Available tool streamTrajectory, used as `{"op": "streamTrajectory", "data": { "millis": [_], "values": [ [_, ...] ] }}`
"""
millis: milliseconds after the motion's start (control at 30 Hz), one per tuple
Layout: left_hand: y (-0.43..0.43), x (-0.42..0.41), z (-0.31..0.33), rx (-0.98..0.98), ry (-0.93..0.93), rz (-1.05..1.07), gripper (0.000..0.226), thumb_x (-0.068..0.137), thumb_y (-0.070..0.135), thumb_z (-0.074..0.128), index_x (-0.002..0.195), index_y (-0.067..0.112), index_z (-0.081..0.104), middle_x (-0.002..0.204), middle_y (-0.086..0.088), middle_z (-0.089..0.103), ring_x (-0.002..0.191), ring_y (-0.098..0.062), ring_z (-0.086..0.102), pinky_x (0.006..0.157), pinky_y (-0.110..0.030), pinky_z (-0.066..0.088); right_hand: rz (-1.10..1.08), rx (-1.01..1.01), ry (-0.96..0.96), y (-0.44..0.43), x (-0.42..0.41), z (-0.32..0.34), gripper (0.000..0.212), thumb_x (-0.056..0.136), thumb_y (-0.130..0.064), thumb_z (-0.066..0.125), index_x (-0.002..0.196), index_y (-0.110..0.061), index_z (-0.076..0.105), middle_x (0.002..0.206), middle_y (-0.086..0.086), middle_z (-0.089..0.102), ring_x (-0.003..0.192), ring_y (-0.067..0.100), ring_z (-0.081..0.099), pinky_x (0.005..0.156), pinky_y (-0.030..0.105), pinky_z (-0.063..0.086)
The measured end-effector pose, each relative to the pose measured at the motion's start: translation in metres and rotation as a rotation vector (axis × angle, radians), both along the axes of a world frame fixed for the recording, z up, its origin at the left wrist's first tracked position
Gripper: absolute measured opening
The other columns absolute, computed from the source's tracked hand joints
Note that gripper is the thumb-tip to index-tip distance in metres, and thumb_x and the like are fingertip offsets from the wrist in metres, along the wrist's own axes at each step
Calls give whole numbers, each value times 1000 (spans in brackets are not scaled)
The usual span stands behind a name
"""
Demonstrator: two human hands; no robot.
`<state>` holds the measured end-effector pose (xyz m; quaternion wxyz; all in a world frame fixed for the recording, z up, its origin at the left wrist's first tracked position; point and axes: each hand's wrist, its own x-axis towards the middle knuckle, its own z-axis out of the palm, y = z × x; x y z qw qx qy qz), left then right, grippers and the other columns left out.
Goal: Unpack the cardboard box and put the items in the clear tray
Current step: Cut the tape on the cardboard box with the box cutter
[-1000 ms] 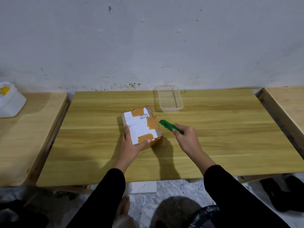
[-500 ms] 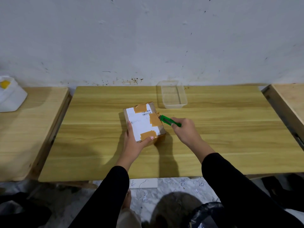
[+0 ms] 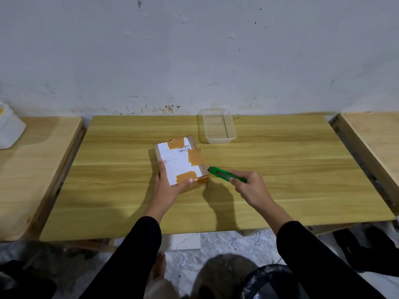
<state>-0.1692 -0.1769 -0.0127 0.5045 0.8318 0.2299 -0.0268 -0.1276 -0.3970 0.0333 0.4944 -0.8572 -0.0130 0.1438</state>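
Observation:
A small cardboard box (image 3: pixel 180 159), sealed with brown tape and bearing a white shipping label, lies on the wooden table (image 3: pixel 280 180). My left hand (image 3: pixel 168 186) grips its near end, fingers on the left side and thumb at the front corner. My right hand (image 3: pixel 250 188) holds a green utility knife (image 3: pixel 226 174), whose tip sits at the box's right edge near the front corner. The clear tray (image 3: pixel 218 126) stands empty at the back of the table, just right of the box.
A second wooden table (image 3: pixel 32 169) stands to the left with a white container (image 3: pixel 8 130) on it. Another table (image 3: pixel 375 143) adjoins on the right. A stained wall runs behind. Dark bags and a black bin liner lie on the floor below.
The knife tip has slid along the box's right edge toward me, from near the middle to the front corner. My left hand still holds the box.

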Motion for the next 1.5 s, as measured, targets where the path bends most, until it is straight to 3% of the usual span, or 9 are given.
{"op": "streamTrajectory", "data": {
  "millis": [167,467,667,800,900,1000,1100,1267,1500],
  "values": [
    [2,0,-2,-35,-4,-16,112,74,48,72,148,29,-9,156,-3,16,141,-21,19,108,-39,27,-102,112,20,3,6,-4,29,89,-6,52,116,-11,64,52,-9,47,44,5,36,44,17,28],
    [5,3,-4,-16,-18,-38,107,76,48,70,149,27,-5,154,-2,22,140,-22,23,108,-41,30,-111,137,-25,26,18,-13,33,92,-15,52,124,-12,57,69,-18,46,59,-4,40,52,10,33],
    [37,12,1,195,-144,-52,74,82,56,58,144,26,29,150,1,31,137,-20,30,105,-35,36,-164,130,-84,31,31,-15,33,91,-17,55,124,-13,57,71,-16,49,58,-2,42,53,13,35],
    [55,48,10,485,-111,-378,76,88,53,51,149,21,18,158,5,8,146,-13,3,117,-34,12,-215,80,-122,43,48,-16,34,89,-18,58,122,-12,60,97,8,70,63,-4,45,56,6,38],
    [66,77,8,635,-54,-658,79,86,64,41,149,28,10,159,5,-4,146,-14,-8,118,-39,2,-232,57,-134,54,59,-16,32,89,-18,59,121,-13,61,116,8,68,76,5,56,60,4,41],
    [78,91,-3,721,-13,-757,82,80,74,28,148,36,2,156,9,-14,145,-15,-14,117,-39,-3,-256,33,-140,63,69,-17,31,88,-18,60,119,-13,62,110,6,70,78,5,60,66,13,45],
    [87,100,-4,769,-15,-721,84,78,76,23,148,36,0,155,11,-15,145,-17,-14,117,-38,-3,-263,5,-117,73,77,-15,31,88,-20,60,119,-17,62,86,-2,66,56,-4,48,47,5,39],
    [101,116,-2,751,71,-433,80,85,72,24,149,29,4,159,3,-6,146,-23,-6,118,-39,1,-283,32,-99,94,86,-8,32,89,-18,59,120,-17,61,68,-19,49,56,-5,44,53,9,35],
    [110,90,10,738,81,-147,69,90,59,37,145,19,26,147,-10,25,126,-30,30,103,-37,29,-284,17,-110,126,87,2,32,91,-16,56,122,-12,59,88,2,65,68,9,53,61,20,42]
  ]
}}
